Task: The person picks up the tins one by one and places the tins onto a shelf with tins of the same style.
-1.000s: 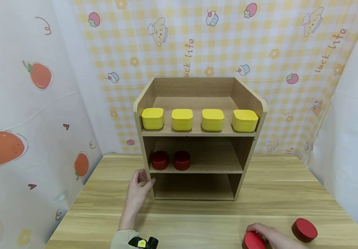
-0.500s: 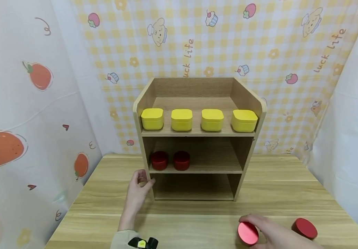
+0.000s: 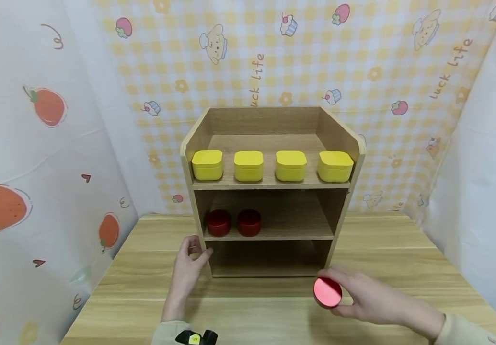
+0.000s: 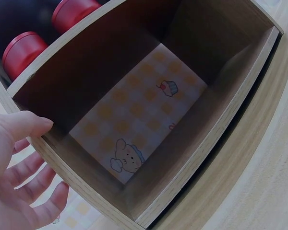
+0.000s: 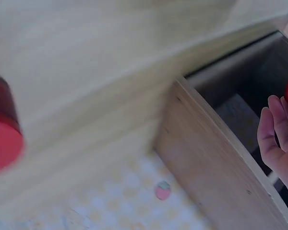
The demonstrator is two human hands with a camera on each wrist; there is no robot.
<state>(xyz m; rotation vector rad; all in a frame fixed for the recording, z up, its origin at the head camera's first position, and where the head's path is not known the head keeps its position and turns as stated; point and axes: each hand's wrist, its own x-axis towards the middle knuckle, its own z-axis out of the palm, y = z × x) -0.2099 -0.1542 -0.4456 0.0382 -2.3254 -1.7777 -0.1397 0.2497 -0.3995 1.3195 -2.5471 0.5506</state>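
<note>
My right hand [image 3: 370, 299] holds a round red tin [image 3: 328, 293] above the table, low and right of the wooden shelf unit's [image 3: 269, 186] front. The tin tilts so its flat face shows. In the right wrist view, only its edge shows beside the right hand [image 5: 281, 136]. My left hand [image 3: 187, 266] grips the unit's left side panel; in the left wrist view its thumb [image 4: 31, 123] lies over the front edge, the other fingers outside. Two red tins, left [image 3: 218, 223] and right [image 3: 249, 223], stand at the left of the middle shelf.
Several yellow lidded boxes [image 3: 291, 166] line the top shelf's front. The bottom compartment [image 4: 134, 120] lies below the red tins. Another red tin [image 5: 5, 129] appears blurred in the right wrist view; the right arm hides it in the head view. Patterned cloth [image 3: 269, 57] hangs behind.
My right hand has lifted the red tin off the table and carried it left and forward toward the shelf unit, tilting it. The left hand has stayed on the side panel.
</note>
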